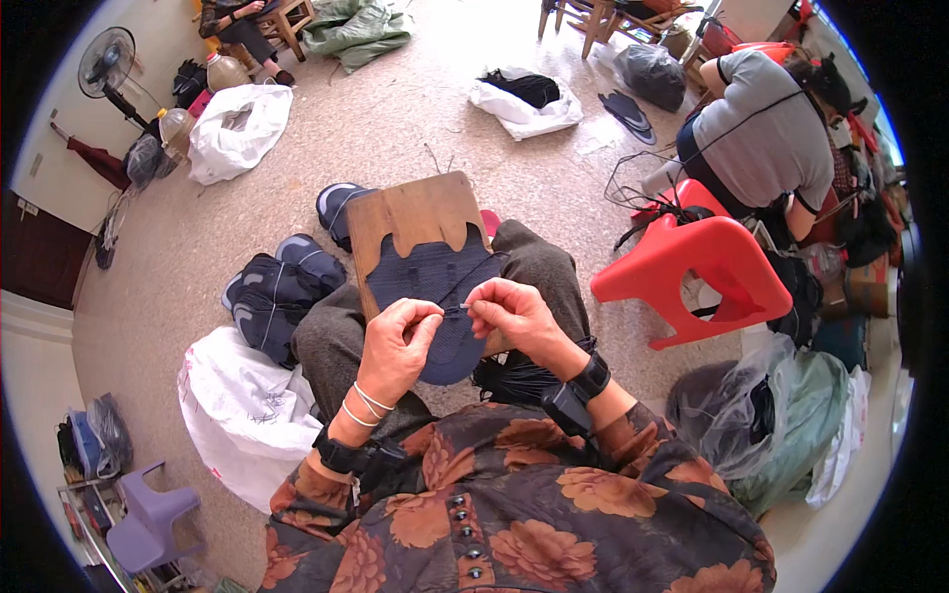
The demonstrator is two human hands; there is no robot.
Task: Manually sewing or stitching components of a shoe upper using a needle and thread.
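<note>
My left hand pinches the end of a thin dark cord between thumb and forefinger. Close beside it, my right hand is closed in a pinch on a small, slim silvery piece; its exact kind is too small to make out. Both fingertips nearly meet above a dark blue shoe sole with a textured surface. That sole lies against a wooden board with a scalloped cut edge, propped across my lap. Part of the sole is hidden behind my hands.
Bundles of dark soles tied with cord lie left of my knees, beside a white sack. A red plastic stool stands to the right, near a bent-over person. Ahead is an open white bag of black material.
</note>
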